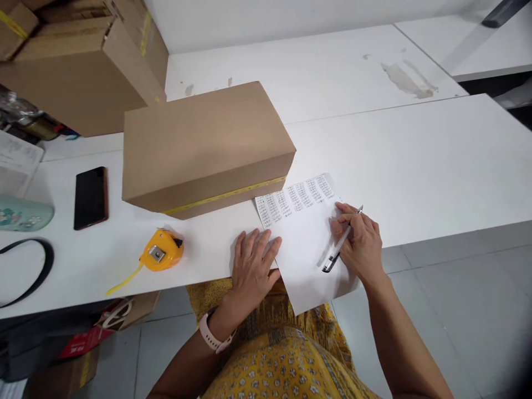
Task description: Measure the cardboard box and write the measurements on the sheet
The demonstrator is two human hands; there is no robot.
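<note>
A sheet of paper [307, 257] lies over the table's front edge, its upper part filled with columns of small handwriting. My right hand [361, 244] rests on the sheet's right side, fingers closed round a clear pen [341, 244] with a black end pointing down and left. Flat on the table at the sheet's left edge is my left hand [254, 260], fingers spread, holding nothing. Behind the paper stands a closed brown cardboard box [208, 149] with yellow tape along its side; it touches or covers the sheet's upper left corner, I cannot tell which.
An orange tape measure [162, 252] with a short yellow blade out sits left of my left hand. Farther left are a dark phone [90, 198], a green flowered bottle [25, 213] and a black band [47, 260]. A larger cardboard box [70, 77] stands at the back left.
</note>
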